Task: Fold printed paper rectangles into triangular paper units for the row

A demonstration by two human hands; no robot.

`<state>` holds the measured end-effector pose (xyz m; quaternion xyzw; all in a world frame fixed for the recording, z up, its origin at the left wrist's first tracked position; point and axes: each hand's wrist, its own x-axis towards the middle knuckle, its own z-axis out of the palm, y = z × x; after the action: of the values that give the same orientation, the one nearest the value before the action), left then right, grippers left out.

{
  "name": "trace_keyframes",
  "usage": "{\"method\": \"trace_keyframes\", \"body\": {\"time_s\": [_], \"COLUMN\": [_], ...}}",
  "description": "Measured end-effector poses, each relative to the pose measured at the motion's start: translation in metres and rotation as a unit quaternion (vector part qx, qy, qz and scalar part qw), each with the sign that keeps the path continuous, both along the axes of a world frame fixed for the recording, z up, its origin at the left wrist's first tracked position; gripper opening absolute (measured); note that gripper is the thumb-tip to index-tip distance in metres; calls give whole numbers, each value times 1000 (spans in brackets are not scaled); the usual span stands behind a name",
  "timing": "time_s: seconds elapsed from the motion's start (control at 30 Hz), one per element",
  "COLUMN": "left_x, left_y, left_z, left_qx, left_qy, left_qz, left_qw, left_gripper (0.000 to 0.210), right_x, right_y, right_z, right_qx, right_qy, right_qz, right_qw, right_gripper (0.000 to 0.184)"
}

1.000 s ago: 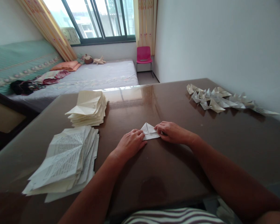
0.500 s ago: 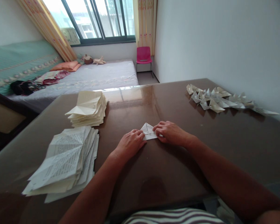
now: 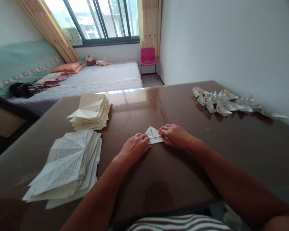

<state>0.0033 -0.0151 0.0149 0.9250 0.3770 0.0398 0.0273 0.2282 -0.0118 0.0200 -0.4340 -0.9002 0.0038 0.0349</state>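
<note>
A small folded sheet of printed paper lies on the brown table in front of me, its peak pointing away and its lower strip toward me. My left hand grips the left corner, fingers bent and pressed together. On the opposite corner, my right hand is closed with its fingertips on the paper's edge. Both hands rest low over the tabletop, and their fingers hide the two side corners of the paper.
To my left lie a stack of creased printed sheets and, behind it, a stack of cream sheets. Several folded paper boats cluster at the far right by the wall. Beyond the table are a bed and a pink chair.
My right hand has shifted very slightly along the paper's right edge. The left hand and the stacks look the same.
</note>
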Motion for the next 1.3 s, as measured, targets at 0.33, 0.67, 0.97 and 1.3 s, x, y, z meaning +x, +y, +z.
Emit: {"method": "trace_keyframes", "body": {"time_s": [0.33,0.67,0.97,1.3], "left_x": [0,0,4,-4], "left_y": [-1,-1,3,10], "left_z": [0,-1,-4,-10], "left_qx": [-1,5,9,-2], "left_qy": [0,-9,-18,-81], "left_qz": [4,5,21,14], "left_qw": [1000,1000,1000,997], "left_gripper": [24,26,19,27], "right_x": [6,1,5,6], "right_y": [-2,0,4,9], "right_z": [4,1,-2,-14], "right_qx": [-41,-21,-19,-15], "right_qy": [21,18,51,92], "right_qz": [25,12,-2,28], "right_qw": [999,1000,999,995], "right_gripper": [11,16,13,28]}}
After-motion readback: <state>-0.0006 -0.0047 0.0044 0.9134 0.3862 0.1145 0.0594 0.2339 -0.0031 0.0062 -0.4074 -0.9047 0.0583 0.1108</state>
